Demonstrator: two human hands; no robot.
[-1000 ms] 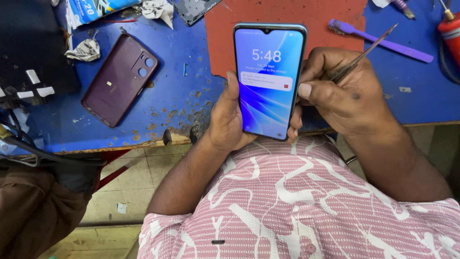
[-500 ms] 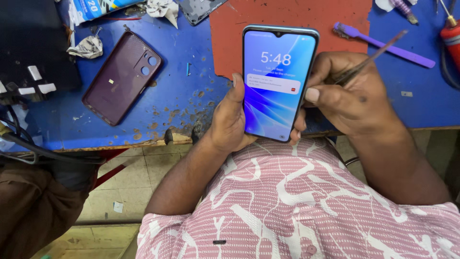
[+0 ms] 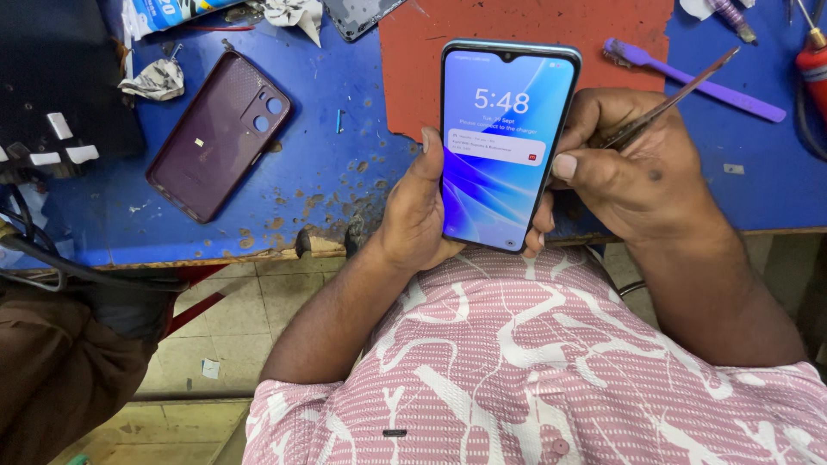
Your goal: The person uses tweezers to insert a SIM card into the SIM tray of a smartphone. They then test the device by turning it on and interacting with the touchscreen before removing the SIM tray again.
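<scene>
A smartphone with a lit blue lock screen stands upright over the blue workbench. My left hand grips its lower left edge from behind, thumb on the side. My right hand wraps the phone's right edge, thumb pressed on the frame, and also holds metal tweezers that point up and to the right. Behind the phone lies an orange-red work mat.
A purple phone back cover lies on the bench at left. A purple brush rests at upper right, a red-handled tool at the far right. Crumpled paper and a dark box sit at upper left. The bench's worn front edge runs just under my hands.
The phone and both hands sit slightly further right and lower in view than a second ago. The grip on the phone and the tweezers is unchanged.
</scene>
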